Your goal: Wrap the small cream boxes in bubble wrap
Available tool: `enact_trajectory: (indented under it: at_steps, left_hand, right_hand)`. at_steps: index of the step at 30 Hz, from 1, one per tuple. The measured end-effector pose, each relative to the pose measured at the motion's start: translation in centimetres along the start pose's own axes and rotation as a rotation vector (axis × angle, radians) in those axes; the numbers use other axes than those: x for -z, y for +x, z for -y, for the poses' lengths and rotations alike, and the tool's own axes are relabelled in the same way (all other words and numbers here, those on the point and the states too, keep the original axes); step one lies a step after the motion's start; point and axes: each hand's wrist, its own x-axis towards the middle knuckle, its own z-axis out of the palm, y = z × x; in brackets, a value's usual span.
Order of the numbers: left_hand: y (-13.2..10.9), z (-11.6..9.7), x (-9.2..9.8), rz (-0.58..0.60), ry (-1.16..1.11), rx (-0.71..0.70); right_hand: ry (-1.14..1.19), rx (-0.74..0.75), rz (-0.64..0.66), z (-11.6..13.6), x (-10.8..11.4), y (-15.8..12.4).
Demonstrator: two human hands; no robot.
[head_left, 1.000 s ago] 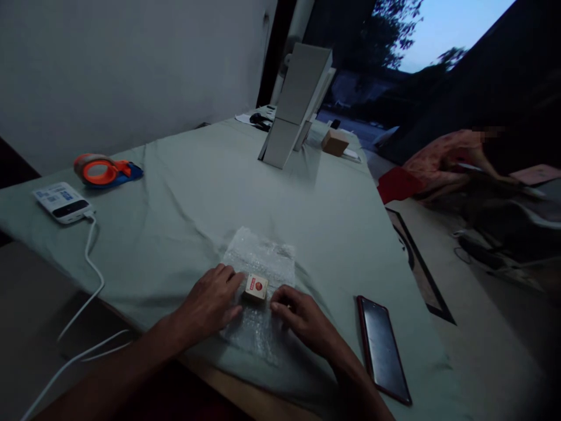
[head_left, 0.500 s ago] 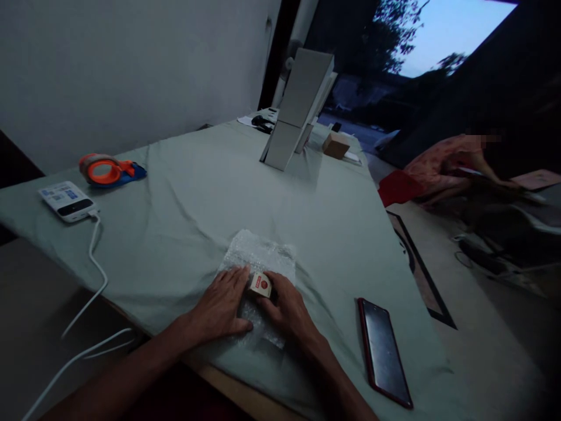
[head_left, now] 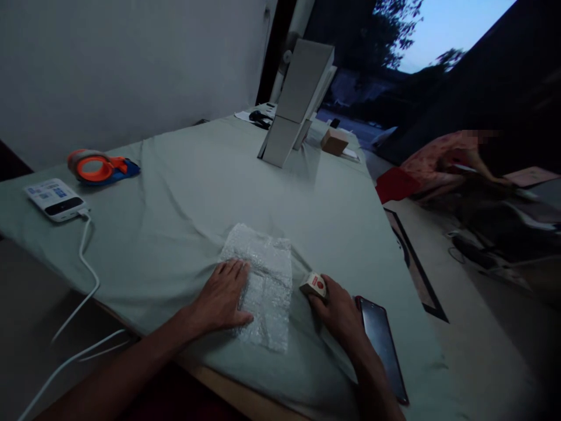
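Observation:
A sheet of bubble wrap [head_left: 265,275] lies flat on the grey-green cloth near the table's front edge. My left hand [head_left: 221,296] rests on its left part, palm down with the fingers stretched out. My right hand [head_left: 337,313] is to the right of the sheet and pinches a small white box with a red dot [head_left: 314,284], which sits tilted on the cloth just off the wrap.
A dark phone [head_left: 382,346] lies right of my right hand. At the left are a white power bank [head_left: 56,199] with a white cable and an orange tape dispenser [head_left: 99,166]. Grey folded boards [head_left: 294,108] and a small cardboard box [head_left: 333,141] stand far back. Another person sits at the right.
My right hand has taken the small box off the bubble wrap and carried it to the right, onto the cloth. My left hand stays flat on the wrap.

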Motion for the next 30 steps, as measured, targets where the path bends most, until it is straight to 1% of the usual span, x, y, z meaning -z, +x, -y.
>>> enact_trajectory:
  at_steps: [1,3,4,5,6,8,9,11,12,13,15,18,21,25,28,30]
  left_hand:
    - [0.0,-0.1,0.1,0.007,0.005,0.003]
    - [0.0,-0.2,0.3,0.014,0.018,0.005]
    - [0.0,-0.2,0.4,0.016,0.026,0.005]
    - [0.0,-0.3,0.4,0.020,0.034,0.006]
    - [0.0,-0.3,0.5,0.023,0.042,0.008]
    - [0.1,-0.3,0.4,0.026,0.050,0.015]
    - [0.1,-0.3,0.4,0.023,0.050,0.014]
    - [0.0,-0.2,0.3,0.012,0.044,0.001]
    - [0.0,-0.1,0.2,0.008,0.040,-0.008]
    - [0.0,0.0,0.3,0.007,0.036,-0.014]
    - [0.0,0.0,0.5,0.007,0.032,-0.020]
    - [0.5,-0.1,0.9,-0.009,0.038,-0.050]
    - [1.6,-0.1,1.0,-0.033,0.045,-0.078]
    - [2.6,0.6,0.5,-0.017,0.051,-0.064]
    - [2.3,0.8,0.0,-0.044,0.054,-0.048]
    - [1.6,0.5,-0.4,-0.077,0.053,-0.065]
  right_hand:
    - [-0.036,0.027,-0.038,0.0,0.2,-0.1]
    - [-0.081,0.091,-0.170,1.2,0.9,-0.3]
    - [-0.083,0.126,-0.221,2.3,1.4,-0.3]
    - [-0.050,0.198,-0.256,3.8,1.8,-0.3]
    - [-0.006,0.284,-0.244,5.3,2.1,-0.3]
    - [0.065,0.418,-0.142,8.3,2.1,-0.2]
    - [0.061,0.468,-0.062,9.6,1.8,-0.1]
    - [0.005,0.510,0.086,11.2,0.7,0.1]
    - [-0.038,0.498,0.148,11.6,0.0,0.1]
    - [-0.081,0.472,0.188,11.7,-0.7,0.1]
    - [-0.150,0.408,0.207,11.5,-1.9,-0.2]
    - [-0.194,0.357,0.143,11.0,-3.1,-1.0]
    - [-0.207,0.332,0.061,10.8,-3.7,-1.8]
    - [-0.197,0.330,-0.007,10.6,-4.3,-2.2]
    - [-0.183,0.337,-0.021,10.3,-4.7,-2.2]
    - [-0.157,0.356,-0.018,9.9,-4.7,-2.1]
